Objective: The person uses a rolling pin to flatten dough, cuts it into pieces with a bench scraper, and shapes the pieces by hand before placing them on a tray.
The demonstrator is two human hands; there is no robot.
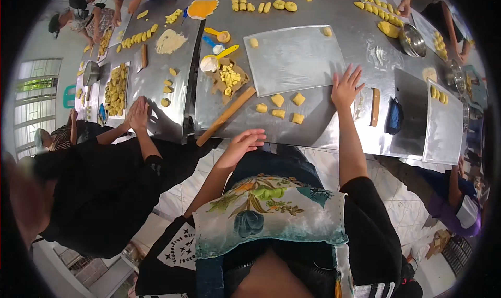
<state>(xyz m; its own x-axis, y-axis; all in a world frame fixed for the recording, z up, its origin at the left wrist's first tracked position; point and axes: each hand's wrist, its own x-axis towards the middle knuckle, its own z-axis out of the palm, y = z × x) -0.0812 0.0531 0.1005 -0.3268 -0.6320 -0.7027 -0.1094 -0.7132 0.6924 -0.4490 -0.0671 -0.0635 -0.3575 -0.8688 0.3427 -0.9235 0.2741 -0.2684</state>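
Observation:
My right hand [346, 88] is open with its fingers spread, beside the near right corner of a flat metal tray [295, 57]; whether it touches the rim I cannot tell. Two pieces of yellow dough [327, 31] sit on the tray, at its far corners. My left hand [245, 143] is empty, fingers stretched out, at the table's near edge. Between my hands several small dough pieces [278, 113] lie on the steel table [313, 131]. A wooden rolling pin [226, 117] rests diagonally beyond my left hand.
Left of the tray are yellow scoops [223, 37], a blue scoop [218, 49] and cut yellow cubes [229, 76] on brown cardboard. A wooden-handled scraper [375, 107] and a dark blue pouch [395, 116] lie right of my right hand. Co-workers stand around; one person's hands [140, 112] are close left.

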